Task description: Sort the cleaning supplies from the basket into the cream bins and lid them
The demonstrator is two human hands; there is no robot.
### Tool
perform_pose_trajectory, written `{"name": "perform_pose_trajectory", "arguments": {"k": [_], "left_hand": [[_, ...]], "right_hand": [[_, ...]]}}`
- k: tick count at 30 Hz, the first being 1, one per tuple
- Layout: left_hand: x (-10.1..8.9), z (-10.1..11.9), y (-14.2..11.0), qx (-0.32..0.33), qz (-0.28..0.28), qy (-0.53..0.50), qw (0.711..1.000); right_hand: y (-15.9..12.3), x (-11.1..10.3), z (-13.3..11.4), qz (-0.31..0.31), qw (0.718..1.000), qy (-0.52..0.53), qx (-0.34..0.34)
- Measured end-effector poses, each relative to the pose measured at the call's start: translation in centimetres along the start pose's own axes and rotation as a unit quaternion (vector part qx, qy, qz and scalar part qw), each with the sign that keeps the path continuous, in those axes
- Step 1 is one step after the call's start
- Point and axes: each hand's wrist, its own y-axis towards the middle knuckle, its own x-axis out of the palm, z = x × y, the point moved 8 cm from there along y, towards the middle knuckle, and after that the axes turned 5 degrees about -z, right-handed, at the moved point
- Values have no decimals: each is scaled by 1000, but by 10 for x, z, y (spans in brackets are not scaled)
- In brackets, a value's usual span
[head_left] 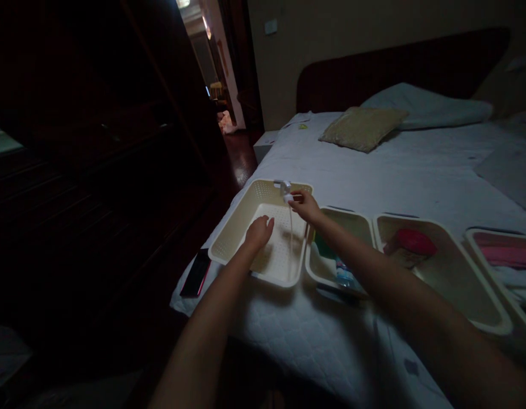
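My right hand (304,205) pinches a small white piece that looks like a spray pump head (287,197), above the far right corner of the leftmost cream basket (233,224). A thin pale tube hangs straight down from it into the basket. My left hand (259,230) is over the same basket, fingers stretched out and thumb apart, with nothing visible in it. The bottom of this basket is perforated and white, with nothing lying on it that I can make out.
To the right stand a second basket (360,221) with a bottle (343,272), a third with a red-topped package (416,241), and a fourth with folded cloths (508,255). A phone (196,272) lies at the bed's left edge. A pillow (363,128) lies farther back.
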Motion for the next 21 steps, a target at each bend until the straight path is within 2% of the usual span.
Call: {"name": "perform_pose_trajectory", "arguments": {"k": [2,4,6,9,13,21], "left_hand": [[-13,13,3,10,37,-107,993],[-27,29,4,28,75,-218,973],[-41,47,2,52,104,-315,942],[-56,72,-7,80,112,-411,901],[-69,95,-24,104,104,-476,867],[-79,105,-40,83,93,-605,786]], "right_hand": [[-8,-11,-5,0,989,144,28],[-19,-19,-13,-4,961,274,41],[-32,-26,-26,-15,945,325,24],[-50,-35,-46,-32,940,339,-9],[-68,-48,-67,-29,944,325,-38],[-98,-67,-101,-42,961,268,-56]]}}
